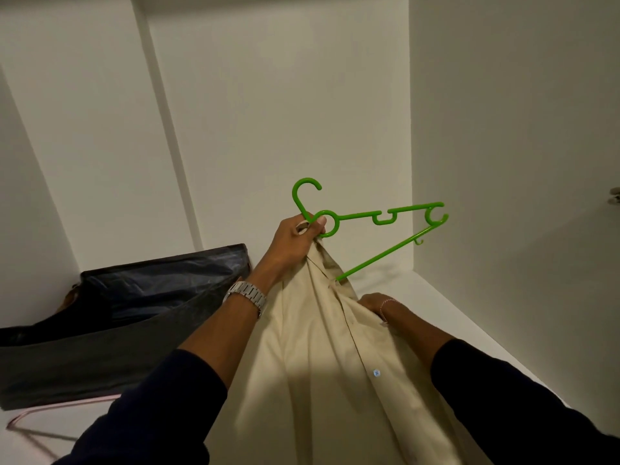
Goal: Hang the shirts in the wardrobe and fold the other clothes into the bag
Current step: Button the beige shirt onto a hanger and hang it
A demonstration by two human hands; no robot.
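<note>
You face a white wardrobe interior: a flat back panel, a right side panel, and a vertical divider left of centre. The white shelf floor meets the back panel below, and light falls unevenly, leaving soft shadows in the corners.

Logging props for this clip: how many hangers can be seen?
2. A green hanger held at its neck by the left hand, and a pink hanger lying bottom left beside the dark bag. Others may be hidden.
</note>
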